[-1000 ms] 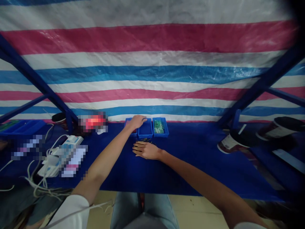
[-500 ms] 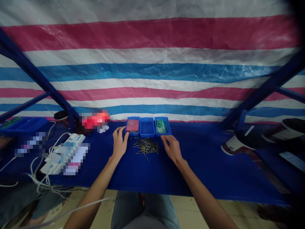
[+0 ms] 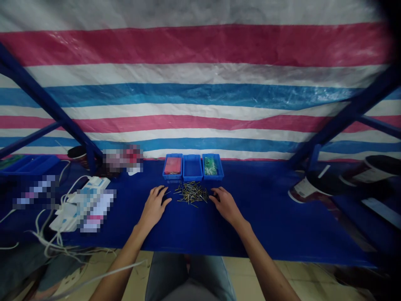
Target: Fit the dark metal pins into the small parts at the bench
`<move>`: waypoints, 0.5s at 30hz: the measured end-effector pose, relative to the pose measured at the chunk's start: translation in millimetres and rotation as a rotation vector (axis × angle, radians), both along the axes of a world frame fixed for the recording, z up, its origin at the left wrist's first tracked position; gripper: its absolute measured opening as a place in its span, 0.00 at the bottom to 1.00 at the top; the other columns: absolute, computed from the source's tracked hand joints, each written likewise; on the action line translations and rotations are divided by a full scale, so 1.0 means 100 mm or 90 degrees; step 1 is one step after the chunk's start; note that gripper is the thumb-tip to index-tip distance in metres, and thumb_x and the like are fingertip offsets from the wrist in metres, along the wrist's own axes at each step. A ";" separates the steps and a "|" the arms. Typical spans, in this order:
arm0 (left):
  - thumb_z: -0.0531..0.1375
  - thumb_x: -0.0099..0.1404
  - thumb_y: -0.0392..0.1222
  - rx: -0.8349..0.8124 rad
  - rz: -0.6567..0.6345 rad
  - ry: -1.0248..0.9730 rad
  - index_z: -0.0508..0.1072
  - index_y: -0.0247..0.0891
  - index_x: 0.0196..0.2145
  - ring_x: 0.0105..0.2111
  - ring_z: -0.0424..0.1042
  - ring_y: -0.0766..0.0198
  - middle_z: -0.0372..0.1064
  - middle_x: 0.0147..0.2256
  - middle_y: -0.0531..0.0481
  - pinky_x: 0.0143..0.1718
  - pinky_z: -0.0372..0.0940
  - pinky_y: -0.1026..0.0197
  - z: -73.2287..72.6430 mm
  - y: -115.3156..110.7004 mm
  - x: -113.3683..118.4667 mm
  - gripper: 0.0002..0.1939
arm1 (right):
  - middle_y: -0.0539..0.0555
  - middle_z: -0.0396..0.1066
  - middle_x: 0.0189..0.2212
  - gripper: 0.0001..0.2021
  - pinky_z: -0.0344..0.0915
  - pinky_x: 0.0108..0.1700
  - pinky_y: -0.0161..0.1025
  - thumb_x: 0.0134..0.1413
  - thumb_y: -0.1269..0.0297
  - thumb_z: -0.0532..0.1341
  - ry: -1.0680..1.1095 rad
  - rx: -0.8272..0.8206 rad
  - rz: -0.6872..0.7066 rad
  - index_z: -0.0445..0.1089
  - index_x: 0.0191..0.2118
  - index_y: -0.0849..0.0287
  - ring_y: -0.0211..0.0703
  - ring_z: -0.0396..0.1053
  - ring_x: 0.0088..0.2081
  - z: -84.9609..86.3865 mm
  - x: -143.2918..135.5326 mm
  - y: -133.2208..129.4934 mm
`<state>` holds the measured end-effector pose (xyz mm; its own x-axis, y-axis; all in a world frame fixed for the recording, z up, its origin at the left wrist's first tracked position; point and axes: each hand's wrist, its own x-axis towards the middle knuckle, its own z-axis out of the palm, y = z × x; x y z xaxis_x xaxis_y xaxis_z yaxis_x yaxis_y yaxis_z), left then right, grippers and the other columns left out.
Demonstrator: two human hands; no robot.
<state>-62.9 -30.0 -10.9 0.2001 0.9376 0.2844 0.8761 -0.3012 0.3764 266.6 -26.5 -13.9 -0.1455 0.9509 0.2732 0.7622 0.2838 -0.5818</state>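
A loose pile of thin, brass and dark metal pins or screws [image 3: 191,193] lies on the blue table between my hands; their exact kind is too small to make out. My left hand [image 3: 154,205] rests just left of the pile, thumb and fingers apart, with one stray pin by its fingertips. On the pile's right side, my right hand [image 3: 226,205] is curved with thumb apart from fingers, holding nothing visible. Behind stand three blue bins: the left bin [image 3: 172,177] holds flat pink-red pieces, the middle bin [image 3: 192,177] shows its bare floor, the right bin [image 3: 213,177] holds green pieces.
White power strips [image 3: 67,217] with tangled cables lie at left, near a blurred paper. Dark red tubs [image 3: 303,190] and a phone-like slab [image 3: 384,211] are at right. Slanted blue frame bars [image 3: 46,102] flank a striped tarp [image 3: 200,96]. Part of another person shows lower left.
Both hands have come off the outer bins and drawn back toward me, to either side of the metal pile. The bins now stand untouched.
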 end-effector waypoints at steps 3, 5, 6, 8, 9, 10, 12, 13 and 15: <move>0.55 0.70 0.47 0.026 -0.003 -0.020 0.75 0.44 0.48 0.51 0.68 0.50 0.70 0.48 0.45 0.53 0.67 0.47 0.01 0.07 -0.01 0.13 | 0.57 0.71 0.34 0.12 0.70 0.39 0.45 0.63 0.62 0.59 0.008 0.017 -0.033 0.72 0.48 0.60 0.49 0.71 0.35 0.00 -0.06 -0.16; 0.55 0.70 0.45 0.020 -0.013 -0.032 0.76 0.44 0.41 0.44 0.71 0.53 0.72 0.41 0.46 0.50 0.68 0.48 0.04 0.08 0.00 0.10 | 0.58 0.71 0.34 0.12 0.69 0.37 0.45 0.64 0.61 0.57 0.019 0.039 -0.039 0.71 0.49 0.59 0.50 0.71 0.35 0.05 -0.11 -0.27; 0.55 0.70 0.44 0.011 -0.018 -0.035 0.75 0.43 0.38 0.41 0.71 0.54 0.72 0.38 0.47 0.48 0.68 0.49 0.06 0.08 0.01 0.09 | 0.58 0.71 0.34 0.12 0.69 0.37 0.45 0.65 0.61 0.57 0.025 0.051 -0.042 0.71 0.49 0.58 0.50 0.71 0.35 0.09 -0.13 -0.30; 0.54 0.70 0.43 -0.002 -0.014 -0.046 0.74 0.42 0.35 0.38 0.71 0.55 0.71 0.34 0.47 0.45 0.67 0.51 0.11 0.06 0.02 0.10 | 0.58 0.71 0.33 0.11 0.68 0.37 0.44 0.65 0.60 0.56 0.046 0.064 -0.041 0.71 0.47 0.58 0.50 0.71 0.34 0.21 -0.19 -0.33; 0.54 0.71 0.42 0.000 -0.006 -0.056 0.73 0.42 0.34 0.37 0.71 0.55 0.71 0.34 0.47 0.44 0.67 0.52 0.13 0.05 0.03 0.10 | 0.58 0.71 0.33 0.11 0.68 0.37 0.44 0.66 0.60 0.55 0.066 0.066 -0.036 0.71 0.47 0.58 0.50 0.71 0.34 0.27 -0.23 -0.32; 0.54 0.71 0.42 0.007 0.003 -0.072 0.73 0.41 0.35 0.37 0.71 0.55 0.71 0.34 0.47 0.43 0.67 0.52 0.16 0.05 0.05 0.10 | 0.57 0.72 0.34 0.11 0.68 0.37 0.43 0.66 0.60 0.55 0.092 0.063 -0.025 0.71 0.46 0.58 0.49 0.71 0.34 0.34 -0.28 -0.29; 0.53 0.72 0.42 0.015 -0.005 -0.123 0.72 0.41 0.38 0.38 0.72 0.56 0.72 0.35 0.48 0.43 0.66 0.54 0.21 0.05 0.10 0.09 | 0.56 0.74 0.34 0.11 0.68 0.39 0.40 0.67 0.61 0.54 0.155 0.064 0.016 0.71 0.44 0.58 0.46 0.72 0.34 0.45 -0.40 -0.18; 0.53 0.72 0.42 0.019 -0.020 -0.160 0.72 0.41 0.39 0.37 0.73 0.57 0.73 0.35 0.49 0.42 0.66 0.55 0.24 0.07 0.14 0.09 | 0.55 0.75 0.34 0.11 0.68 0.38 0.39 0.68 0.60 0.53 0.174 0.060 0.053 0.72 0.44 0.57 0.45 0.73 0.34 0.50 -0.47 -0.10; 0.54 0.72 0.43 0.005 -0.085 -0.222 0.74 0.41 0.40 0.35 0.74 0.60 0.75 0.35 0.50 0.41 0.67 0.58 0.30 0.13 0.23 0.09 | 0.53 0.75 0.34 0.12 0.68 0.37 0.37 0.69 0.60 0.53 0.198 0.051 0.131 0.71 0.48 0.57 0.43 0.72 0.32 0.54 -0.63 0.08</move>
<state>-39.7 -16.8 18.9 0.2108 0.9073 0.3639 0.6489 -0.4083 0.6421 203.7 -18.7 40.3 -0.2293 0.8845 0.4063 0.4746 0.4660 -0.7467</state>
